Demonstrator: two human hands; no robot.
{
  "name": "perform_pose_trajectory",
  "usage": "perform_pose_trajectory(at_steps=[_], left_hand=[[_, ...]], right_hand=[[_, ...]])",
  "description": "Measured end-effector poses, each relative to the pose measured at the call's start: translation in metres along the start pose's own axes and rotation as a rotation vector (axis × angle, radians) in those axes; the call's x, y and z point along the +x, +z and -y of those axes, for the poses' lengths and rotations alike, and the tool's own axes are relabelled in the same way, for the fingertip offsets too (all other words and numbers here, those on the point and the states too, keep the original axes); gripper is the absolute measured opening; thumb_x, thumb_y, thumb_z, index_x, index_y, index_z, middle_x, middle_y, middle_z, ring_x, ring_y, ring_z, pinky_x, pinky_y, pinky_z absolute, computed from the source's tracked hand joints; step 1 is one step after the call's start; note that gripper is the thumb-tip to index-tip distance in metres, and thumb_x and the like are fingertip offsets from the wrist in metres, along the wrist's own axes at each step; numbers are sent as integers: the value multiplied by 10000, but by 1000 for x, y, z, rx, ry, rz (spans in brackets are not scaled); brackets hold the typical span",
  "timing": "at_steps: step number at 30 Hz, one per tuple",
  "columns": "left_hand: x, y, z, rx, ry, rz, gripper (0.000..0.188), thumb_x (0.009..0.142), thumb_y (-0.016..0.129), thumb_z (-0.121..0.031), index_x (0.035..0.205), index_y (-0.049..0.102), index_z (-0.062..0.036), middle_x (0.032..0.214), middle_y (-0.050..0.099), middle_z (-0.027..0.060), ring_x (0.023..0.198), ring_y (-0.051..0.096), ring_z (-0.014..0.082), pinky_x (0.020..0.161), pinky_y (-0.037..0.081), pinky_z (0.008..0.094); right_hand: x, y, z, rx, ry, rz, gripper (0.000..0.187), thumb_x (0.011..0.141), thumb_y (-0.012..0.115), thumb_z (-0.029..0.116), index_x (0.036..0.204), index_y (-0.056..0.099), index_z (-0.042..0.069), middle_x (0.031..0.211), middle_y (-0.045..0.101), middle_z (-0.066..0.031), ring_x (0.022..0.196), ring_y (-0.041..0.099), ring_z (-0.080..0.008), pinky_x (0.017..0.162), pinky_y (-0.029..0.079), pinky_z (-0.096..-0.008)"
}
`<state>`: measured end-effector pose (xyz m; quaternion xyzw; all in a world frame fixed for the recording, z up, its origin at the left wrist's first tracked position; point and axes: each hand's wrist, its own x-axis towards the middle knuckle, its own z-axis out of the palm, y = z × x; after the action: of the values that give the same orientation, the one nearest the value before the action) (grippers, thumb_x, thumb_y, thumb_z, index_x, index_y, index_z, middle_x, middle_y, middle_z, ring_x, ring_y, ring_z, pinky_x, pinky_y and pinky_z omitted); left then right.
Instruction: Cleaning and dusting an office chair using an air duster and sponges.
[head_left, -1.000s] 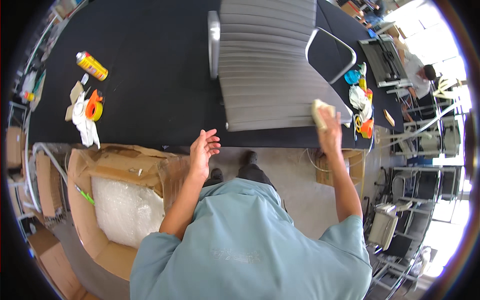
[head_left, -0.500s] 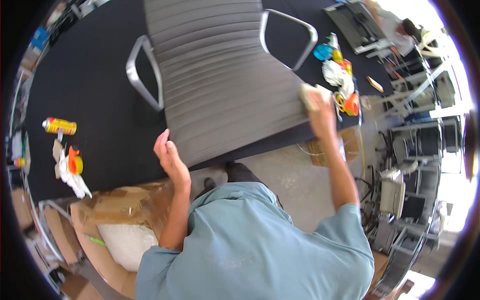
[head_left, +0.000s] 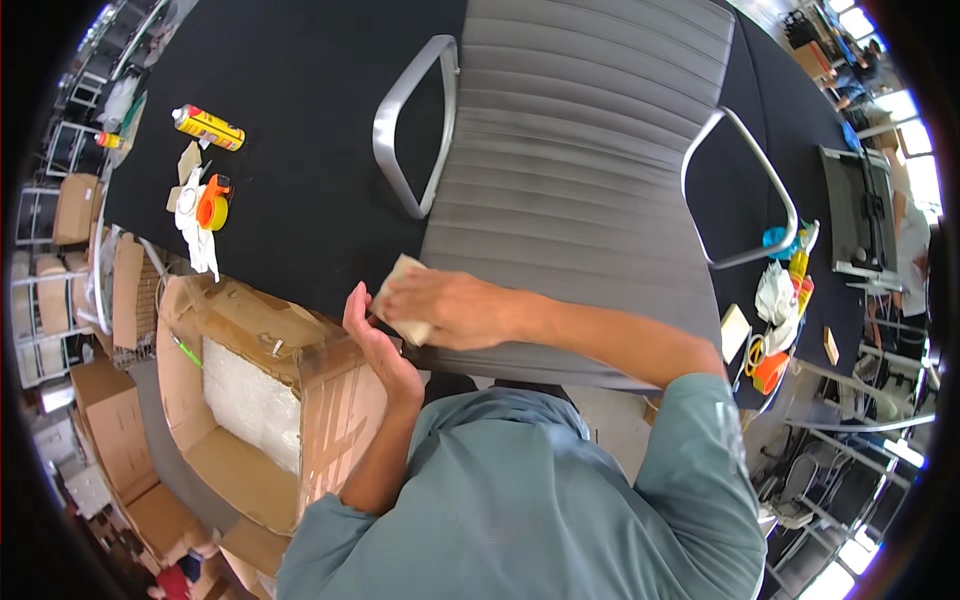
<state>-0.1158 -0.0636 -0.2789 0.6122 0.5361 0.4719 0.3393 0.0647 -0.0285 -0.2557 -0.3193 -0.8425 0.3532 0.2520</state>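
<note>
A grey office chair seat with ribbed upholstery and silver loop armrests lies on the black-covered table. My right hand reaches across to the front left corner of the seat. It grips a beige sponge, partly hidden under my fingers, and presses it there. Beside that corner, my left hand is held up with its fingers stretched out, close to the sponge and holding nothing.
On the left lie a yellow spray can, an orange tape dispenser and a white cloth. An open cardboard box stands below the table edge. At the right are a pale block, bottles, rags and another orange dispenser.
My right hand has carried the sponge from the seat's front right corner across to its front left corner. My left hand stays open by the left corner. The view has turned left.
</note>
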Motion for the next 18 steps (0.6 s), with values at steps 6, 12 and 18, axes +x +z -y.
perform_pose_trajectory(at_steps=[6,12,18], left_hand=[[0,10,-15,135,31,-101,633,1097,259,-457,1444,473,27,1456,445,203,1353,418,323,1084,351,440],[1,13,-20,186,-21,-41,652,1106,235,-480,1327,591,20,1391,512,168,1292,490,278,1079,383,404],[2,14,-22,144,-86,-36,590,1102,295,-430,1267,631,25,1316,565,187,1263,516,320,1104,355,435]], right_hand=[[-58,-57,-116,-166,80,29,604,932,598,156,1515,447,107,1578,429,-113,1476,369,-312,1248,309,-423],[2,-95,-271,-878,42,-35,485,950,588,247,1390,545,49,1451,542,-205,1417,438,-392,1208,350,-458],[49,-62,-234,-226,435,144,342,951,619,215,1245,641,43,1376,610,-155,1350,518,-321,1262,257,-452]])
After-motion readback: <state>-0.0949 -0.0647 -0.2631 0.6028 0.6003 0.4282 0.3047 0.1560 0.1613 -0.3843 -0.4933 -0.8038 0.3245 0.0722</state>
